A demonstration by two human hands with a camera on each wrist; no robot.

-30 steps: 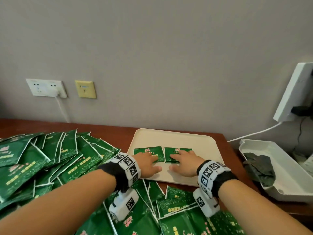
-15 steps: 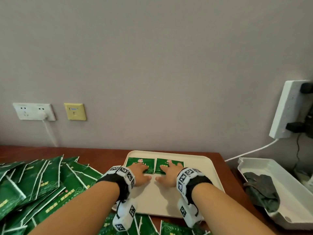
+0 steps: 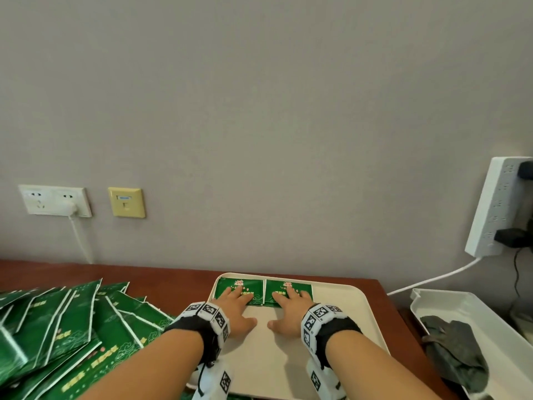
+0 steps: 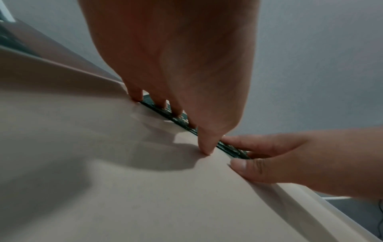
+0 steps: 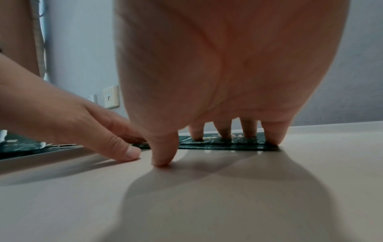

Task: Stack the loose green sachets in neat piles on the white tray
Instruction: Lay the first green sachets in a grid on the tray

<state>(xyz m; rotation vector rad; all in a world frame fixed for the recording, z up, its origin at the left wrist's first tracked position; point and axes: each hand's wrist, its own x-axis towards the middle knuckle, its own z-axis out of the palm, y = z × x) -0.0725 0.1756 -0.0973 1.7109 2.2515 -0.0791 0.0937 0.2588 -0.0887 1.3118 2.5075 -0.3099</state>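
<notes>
Two green sachets lie side by side at the far edge of the white tray (image 3: 340, 336). My left hand (image 3: 235, 308) presses flat on the left sachet (image 3: 248, 285) with straight fingers. My right hand (image 3: 288, 308) presses the same way on the right sachet (image 3: 301, 288). Both thumbs touch the bare tray. In the right wrist view my fingertips (image 5: 247, 131) sit on the right sachet (image 5: 217, 144). The left wrist view shows the left sachet (image 4: 163, 111) edge-on under my fingers (image 4: 174, 108). A big heap of loose green sachets (image 3: 66, 336) covers the table to the left.
The brown table (image 3: 161, 281) runs along a grey wall with sockets (image 3: 54, 200). A second white tray (image 3: 473, 316) holding dark cloth (image 3: 452, 345) stands at the right. A white power strip (image 3: 496, 206) hangs on the wall above it, its cable trailing down.
Both hands slid the two sachets away from me, from the tray's middle to its far edge. The head view has tilted up.
</notes>
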